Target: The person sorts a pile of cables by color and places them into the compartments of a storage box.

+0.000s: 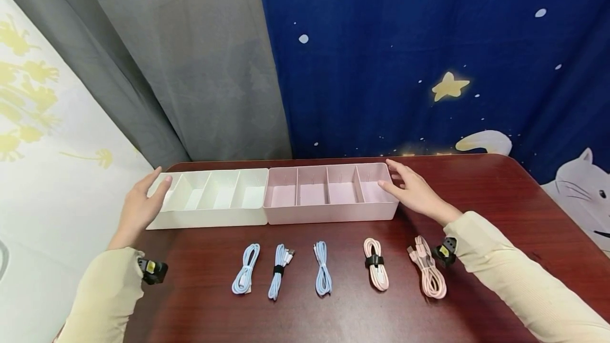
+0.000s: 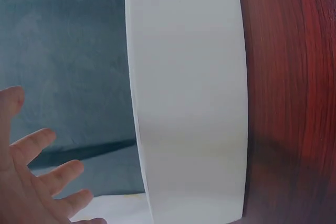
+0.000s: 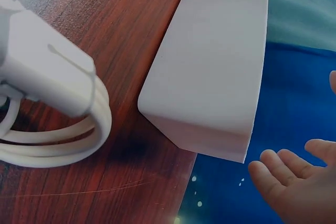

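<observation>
A white divided storage box (image 1: pixel 209 218) and a pink divided storage box (image 1: pixel 333 214) stand end to end on the table, their compartments facing up. My left hand (image 1: pixel 140 205) is at the white box's left end, fingers spread and relaxed. At the pink box's right end is my right hand (image 1: pixel 419 192), its thumb over the corner compartment and its fingers loosely extended. Neither hand grips anything. In the left wrist view the white box's front wall (image 2: pixel 191 93) fills the middle. The right wrist view shows the pink box's corner (image 3: pixel 205 66) near the fingertips.
In front of the boxes lies a row of coiled cables: a blue cable (image 1: pixel 246 269), a strapped blue cable (image 1: pixel 277 274), another blue cable (image 1: pixel 322 269), a pink cable with a black strap (image 1: pixel 376 263) and a pink cable (image 1: pixel 429 274) below my right wrist. Curtains (image 1: pixel 381 68) hang behind the table.
</observation>
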{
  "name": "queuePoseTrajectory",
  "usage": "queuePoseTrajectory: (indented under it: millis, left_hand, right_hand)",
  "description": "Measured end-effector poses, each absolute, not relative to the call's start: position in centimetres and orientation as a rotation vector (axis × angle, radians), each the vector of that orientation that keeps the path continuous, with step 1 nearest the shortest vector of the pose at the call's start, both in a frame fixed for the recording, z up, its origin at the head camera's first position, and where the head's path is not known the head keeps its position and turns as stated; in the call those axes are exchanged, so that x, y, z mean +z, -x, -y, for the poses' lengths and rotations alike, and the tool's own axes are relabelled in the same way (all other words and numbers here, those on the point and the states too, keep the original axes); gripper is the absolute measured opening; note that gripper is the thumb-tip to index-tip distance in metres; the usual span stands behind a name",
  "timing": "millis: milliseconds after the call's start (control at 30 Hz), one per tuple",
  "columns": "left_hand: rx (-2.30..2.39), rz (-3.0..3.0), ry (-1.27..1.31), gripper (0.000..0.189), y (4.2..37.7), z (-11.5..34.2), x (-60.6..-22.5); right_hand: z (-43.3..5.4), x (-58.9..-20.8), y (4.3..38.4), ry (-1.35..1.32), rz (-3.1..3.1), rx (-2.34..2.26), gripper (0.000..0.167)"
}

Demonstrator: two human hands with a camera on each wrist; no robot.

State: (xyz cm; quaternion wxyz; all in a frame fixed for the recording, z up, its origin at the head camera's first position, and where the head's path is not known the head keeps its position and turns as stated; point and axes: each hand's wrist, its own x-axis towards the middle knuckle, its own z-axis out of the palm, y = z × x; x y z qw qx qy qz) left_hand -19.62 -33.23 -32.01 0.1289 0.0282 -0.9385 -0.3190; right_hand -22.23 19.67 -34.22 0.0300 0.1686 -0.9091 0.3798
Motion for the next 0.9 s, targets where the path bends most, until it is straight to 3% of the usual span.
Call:
queuePoseTrajectory:
  millis: [900]
  left_hand:
    - [-1.055,2.710,-0.353,0.062,19.6,37.2,-33.0]
  right_hand:
    - [-20.4,-36.0,22.8,-0.464,2.760,1.253,0.054]
